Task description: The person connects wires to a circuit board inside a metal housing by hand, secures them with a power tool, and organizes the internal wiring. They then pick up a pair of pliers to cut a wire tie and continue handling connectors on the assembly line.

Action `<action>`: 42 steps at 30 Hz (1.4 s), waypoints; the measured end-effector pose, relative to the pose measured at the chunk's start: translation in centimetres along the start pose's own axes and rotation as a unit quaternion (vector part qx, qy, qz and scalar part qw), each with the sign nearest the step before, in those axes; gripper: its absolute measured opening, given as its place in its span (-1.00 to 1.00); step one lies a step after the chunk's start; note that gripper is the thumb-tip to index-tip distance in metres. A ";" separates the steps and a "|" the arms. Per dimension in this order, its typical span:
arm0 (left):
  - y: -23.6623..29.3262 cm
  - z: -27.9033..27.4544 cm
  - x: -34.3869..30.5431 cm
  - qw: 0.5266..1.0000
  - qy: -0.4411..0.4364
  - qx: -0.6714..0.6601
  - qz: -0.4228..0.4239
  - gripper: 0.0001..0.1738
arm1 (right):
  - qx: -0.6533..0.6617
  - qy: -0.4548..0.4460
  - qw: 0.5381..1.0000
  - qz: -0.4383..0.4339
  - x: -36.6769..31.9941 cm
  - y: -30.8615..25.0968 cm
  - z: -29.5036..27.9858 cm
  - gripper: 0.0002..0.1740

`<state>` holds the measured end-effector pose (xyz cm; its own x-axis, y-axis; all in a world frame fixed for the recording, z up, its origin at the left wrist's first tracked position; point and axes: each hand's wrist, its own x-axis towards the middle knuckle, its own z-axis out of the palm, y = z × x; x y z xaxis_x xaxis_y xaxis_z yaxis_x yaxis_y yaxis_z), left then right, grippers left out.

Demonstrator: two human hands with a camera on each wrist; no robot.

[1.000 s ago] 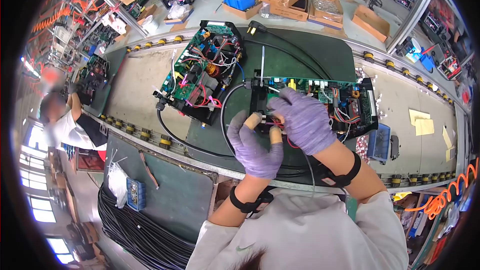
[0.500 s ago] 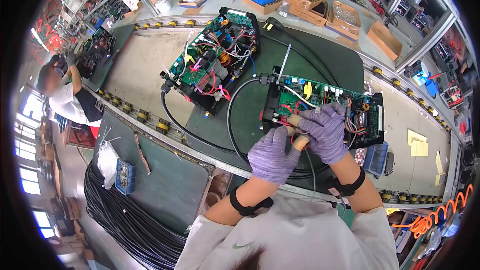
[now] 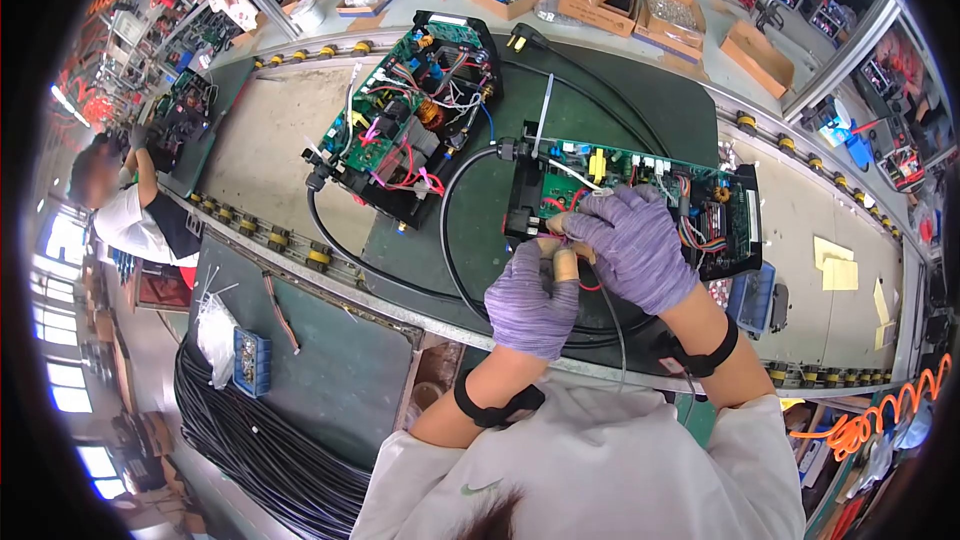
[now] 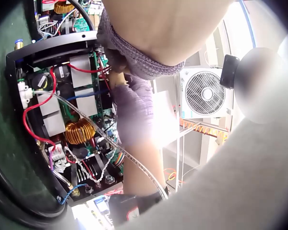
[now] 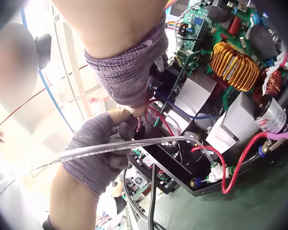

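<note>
Wires, thin and red, at the near left corner of the unit, just inside its end panel. Right hand: thumb and finger closed in a pinch, seemingly on the wires. Left hand: fingers curled, tips meeting those of the right hand, apparently pinching the same wires; exact contact partly hidden by the gloves.

Seemingly a fine finger work on the wire ends. Advisable, in such work: hold by the insulation or by a firm end, and never pull along the thin wire. Better to steady with one hand and make the small movement with the other, slowly and in a straight line. For any joint, test afterwards with a very gentle tug.

Across the unit, a clear tube, running from a white fitting and passing close to both hands; best to keep it outside the pinch, without a sharp bend. At the unit's left end, a zip tie standing up and a black cable looping away; careful not to drag on it. Farther left, a second unit, on the same green tabletop.
</note>
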<state>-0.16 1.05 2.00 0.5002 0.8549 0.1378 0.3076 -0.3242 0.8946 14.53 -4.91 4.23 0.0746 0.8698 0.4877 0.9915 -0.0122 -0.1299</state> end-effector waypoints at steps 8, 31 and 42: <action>-1.5 0.7 0.1 0.980 0.055 -0.187 -0.031 -0.72 | 0.044 -0.046 0.998 0.025 1.1 0.0 -0.7 -0.78; -5.7 0.0 2.4 0.988 0.110 -0.052 0.098 -0.36 | -0.044 -0.332 0.922 0.195 6.8 -3.1 -3.1 -0.74; -5.5 -0.1 2.6 0.987 0.112 -0.063 0.101 -0.34 | -0.036 -0.329 0.926 0.183 6.9 -3.2 -2.6 -0.78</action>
<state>-0.67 5.08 -2.52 0.3443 0.8512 0.3961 0.1100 -0.4555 0.8834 12.20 -0.14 10.25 0.3491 0.9128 -0.2119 0.9192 -0.3775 -0.1122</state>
